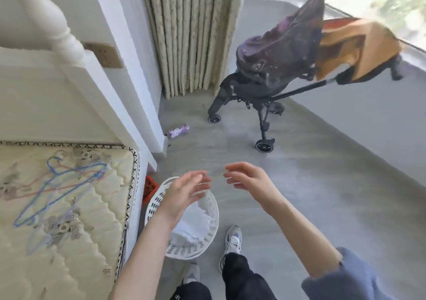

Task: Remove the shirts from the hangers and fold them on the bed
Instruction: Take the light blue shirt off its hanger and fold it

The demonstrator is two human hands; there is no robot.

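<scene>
Head view: looking down from a standing person's eye level at the corner of a bedroom.
Left hand [184,193]: raised in mid-air above the basket, fingers straight and relaxed, gripping nothing.
Right hand [250,179]: raised near the left hand with a gap between them, fingers loosely bent, holding nothing.
Laundry basket [152,204]: round, white and slotted, standing on the floor just beside the bed, partly hidden by the left forearm.
White fabric [196,221]: crumpled inside the basket; whether it is a shirt cannot be told.
Bed [87,242]: a bare cream quilted mattress with a floral print, filling the lower left.
Hangers [60,179]: several thin wire hangers, blue, red and pale lilac, lying overlapped on the mattress with no clothes on them.
Red crate [150,189]: a corner shows at the bed's edge, behind the basket.
Floor [299,184]: grey and smooth.
Purple packet [178,131]: small, lying on the floor near the wall.
Stroller [265,80]: black frame, dark purple hood, well apart from the hands.
Orange cloth [359,46]: draped over the stroller's handle.
Curtain [191,34]: cream, pleated, hanging behind the stroller.
Person: dark trousers, a grey sneaker [232,239], and a blue sleeve [345,276] pushed up the right arm.
</scene>
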